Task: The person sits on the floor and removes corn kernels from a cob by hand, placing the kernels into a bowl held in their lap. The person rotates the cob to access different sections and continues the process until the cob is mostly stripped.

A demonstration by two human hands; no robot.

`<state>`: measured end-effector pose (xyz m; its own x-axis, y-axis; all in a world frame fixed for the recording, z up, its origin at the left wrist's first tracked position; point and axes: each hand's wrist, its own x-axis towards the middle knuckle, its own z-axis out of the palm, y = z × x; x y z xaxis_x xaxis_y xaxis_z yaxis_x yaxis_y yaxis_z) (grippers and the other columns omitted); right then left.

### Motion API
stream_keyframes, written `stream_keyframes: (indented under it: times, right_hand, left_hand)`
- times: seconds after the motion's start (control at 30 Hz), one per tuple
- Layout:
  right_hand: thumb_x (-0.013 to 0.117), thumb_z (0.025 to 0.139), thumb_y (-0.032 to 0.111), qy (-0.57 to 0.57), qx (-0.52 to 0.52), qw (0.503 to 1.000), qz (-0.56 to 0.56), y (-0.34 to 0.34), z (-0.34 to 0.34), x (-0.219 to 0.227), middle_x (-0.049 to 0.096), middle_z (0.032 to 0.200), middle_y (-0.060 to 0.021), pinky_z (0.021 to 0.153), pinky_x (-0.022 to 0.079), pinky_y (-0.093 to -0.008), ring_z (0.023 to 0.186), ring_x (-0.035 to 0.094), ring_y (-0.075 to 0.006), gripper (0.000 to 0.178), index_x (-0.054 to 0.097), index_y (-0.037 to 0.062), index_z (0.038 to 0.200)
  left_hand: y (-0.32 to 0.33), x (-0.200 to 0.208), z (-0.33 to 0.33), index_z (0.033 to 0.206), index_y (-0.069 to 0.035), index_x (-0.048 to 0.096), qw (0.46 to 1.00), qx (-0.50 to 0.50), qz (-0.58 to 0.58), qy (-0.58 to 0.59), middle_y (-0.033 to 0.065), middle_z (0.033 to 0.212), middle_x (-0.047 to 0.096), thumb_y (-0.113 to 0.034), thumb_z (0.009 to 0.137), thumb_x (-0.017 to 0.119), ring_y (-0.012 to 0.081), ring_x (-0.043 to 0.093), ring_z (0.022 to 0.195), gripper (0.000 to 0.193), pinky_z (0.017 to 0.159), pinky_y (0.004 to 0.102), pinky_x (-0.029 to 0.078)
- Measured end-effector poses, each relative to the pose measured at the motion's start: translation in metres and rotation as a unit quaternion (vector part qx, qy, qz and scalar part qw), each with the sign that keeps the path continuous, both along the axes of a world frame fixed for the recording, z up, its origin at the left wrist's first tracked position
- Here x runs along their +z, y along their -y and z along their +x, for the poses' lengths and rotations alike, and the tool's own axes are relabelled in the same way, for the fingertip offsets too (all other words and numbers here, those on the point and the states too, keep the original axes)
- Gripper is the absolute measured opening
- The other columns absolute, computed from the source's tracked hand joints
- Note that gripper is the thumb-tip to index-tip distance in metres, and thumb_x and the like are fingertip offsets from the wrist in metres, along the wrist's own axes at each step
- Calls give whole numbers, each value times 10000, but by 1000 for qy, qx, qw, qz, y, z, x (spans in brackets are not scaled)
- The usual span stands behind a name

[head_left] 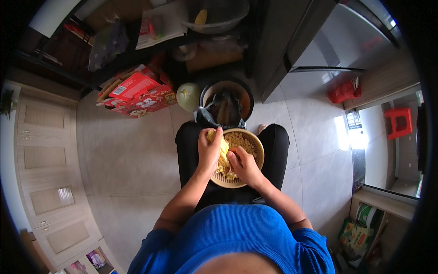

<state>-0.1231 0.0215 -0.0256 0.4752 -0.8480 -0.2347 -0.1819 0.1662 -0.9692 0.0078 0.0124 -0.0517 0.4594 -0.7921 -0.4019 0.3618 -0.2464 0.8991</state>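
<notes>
While L fingers hold cob | lg axis pts fwd-L

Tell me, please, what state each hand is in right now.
Left hand: closed, holding the corn cob.
Right hand: curled, touching the cob; whether it grips it cannot be told.

Left hand holds corn cob | right hand touches its side | kernels lie in basket over lap | lined bin just beyond
</notes>
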Motion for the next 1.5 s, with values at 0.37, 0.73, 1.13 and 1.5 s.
stream_keyframes:
  times: [0.37, 0.73, 1.13, 1.5]
  right_hand:
    - [524, 877, 60, -80, 51, 963, -253, -2, -25, -43, 611, 866, -162, 699, 476, -309, 819, 616, -254, 116, 593, -21, 923]
    - [540, 923, 193, 83, -41, 994, 52, -13, 4, -20, 606, 773, -78, 626, 484, -234, 672, 587, -99, 255, 521, -39, 1026]
    - [475, 946, 161, -27, -54, 998, -29, -12, 14, 0, 595, 695, -103, 560, 482, -272, 601, 605, -146, 202, 531, -32, 957]
    - [471, 926, 138, -71, -75, 992, -66, -14, 9, -12, 567, 657, -253, 541, 460, -426, 634, 603, -398, 184, 502, -12, 824]
  left_hand:
    - [-15, -5, 37, 971, -22, 506, 961, -88, -3, -264, 122, 880, 585, -127, 848, 598, 278, 622, 799, 186, 727, 386, 521]
    - [-12, 6, 1, 1007, -49, 395, 987, 44, -36, -148, 99, 825, 522, -89, 839, 592, 207, 596, 639, 262, 560, 320, 513]
    - [-9, 2, -2, 1037, -31, 372, 990, 74, -84, -85, 93, 781, 533, -51, 841, 572, 154, 570, 607, 281, 538, 269, 486]
    - [-12, -13, -7, 1047, -36, 397, 995, 31, -44, -80, 90, 809, 536, -87, 836, 584, 143, 575, 632, 286, 547, 263, 485]
